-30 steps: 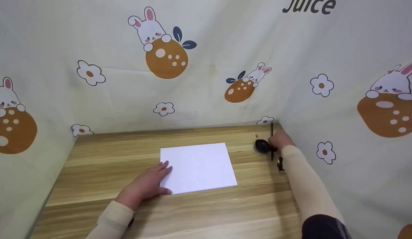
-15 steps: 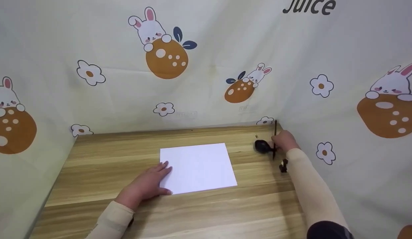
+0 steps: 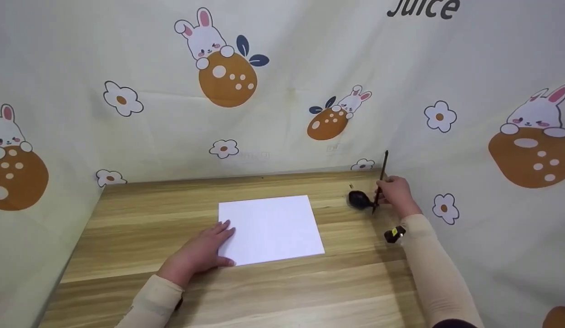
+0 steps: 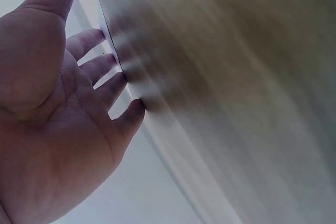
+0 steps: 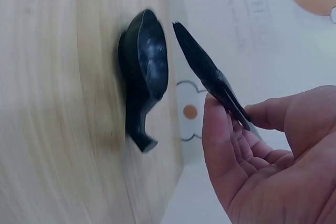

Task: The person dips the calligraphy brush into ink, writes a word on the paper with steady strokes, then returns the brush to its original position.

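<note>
My right hand (image 3: 397, 195) pinches a dark, slender ink brush (image 3: 382, 176) between thumb and fingers, its shaft slanting upward. In the right wrist view, the black bristles (image 5: 198, 60) come to a point beside a black ladle-shaped dish (image 5: 151, 72) with a short handle. That dish stands on the table and looks shiny inside. My left hand (image 3: 201, 249) lies with fingers spread at the left edge of a blank white sheet of paper (image 3: 275, 228). Its fingertips and thumb rest on the sheet. In the left wrist view, the palm side and fingers (image 4: 111, 88) show along the table surface.
The wooden table (image 3: 282, 296) is bordered by a pale printed curtain (image 3: 282, 114) at the back and both sides. A tiny slim object (image 3: 351, 186) lies behind the black dish. A small black device (image 3: 394, 234) is at my right wrist.
My right hand has drawn back and to the right, tipping the brush so its upper end leans further right. The left hand, paper and dish stay put.
</note>
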